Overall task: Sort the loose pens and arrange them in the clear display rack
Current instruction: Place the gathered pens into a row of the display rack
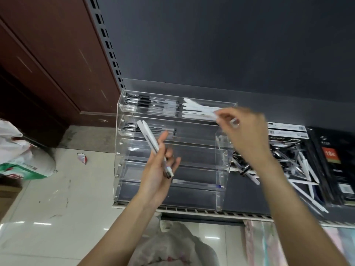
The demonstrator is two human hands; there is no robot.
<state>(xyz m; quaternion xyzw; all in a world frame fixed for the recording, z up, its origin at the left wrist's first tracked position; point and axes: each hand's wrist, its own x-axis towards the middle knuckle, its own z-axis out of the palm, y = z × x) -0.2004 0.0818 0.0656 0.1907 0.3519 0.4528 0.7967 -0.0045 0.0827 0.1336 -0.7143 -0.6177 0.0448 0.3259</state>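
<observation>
Left hand [160,166] grips two white pens [148,137]; right hand [244,131] pinches a white pen [206,112] at the rack's [123,150] top tier. The rack stands on a dark shelf [247,194]; pale tiled floor [48,227] lies below.

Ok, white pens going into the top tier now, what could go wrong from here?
1. The left hand holds a few white pens in a loose grip; one could slip and fall to the floor.
2. The right hand is blurred as it places a white pen; it may land crooked across the white stack in the clear display rack, or stray toward the black-grip pens.
</observation>
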